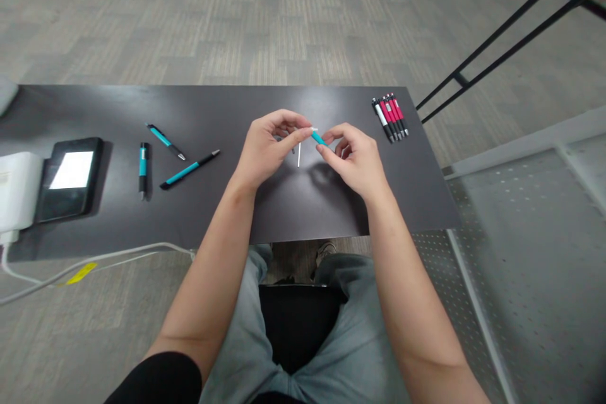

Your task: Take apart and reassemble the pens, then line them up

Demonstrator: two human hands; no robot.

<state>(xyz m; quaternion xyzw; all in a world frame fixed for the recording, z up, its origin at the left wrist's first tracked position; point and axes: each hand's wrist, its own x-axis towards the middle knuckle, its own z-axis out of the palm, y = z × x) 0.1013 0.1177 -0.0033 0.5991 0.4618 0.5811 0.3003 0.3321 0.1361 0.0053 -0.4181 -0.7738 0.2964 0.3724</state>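
Teal barrel (318, 137) pinched at both ends

The left hand (267, 144) pinches one end, the right hand (356, 156) the other, above the table (411, 199), right of its middle. Probably light, stiff, slightly slippery; fingertips at the ends should suit. A white stick (298, 155) shows beside it. Pens (389, 115) line the far right corner. No container shows.

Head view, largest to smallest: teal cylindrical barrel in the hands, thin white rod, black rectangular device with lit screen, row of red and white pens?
1. Black device
2. Pen row
3. Unsure: teal barrel, white rod; similar visible length, fingers partly hide the barrel.
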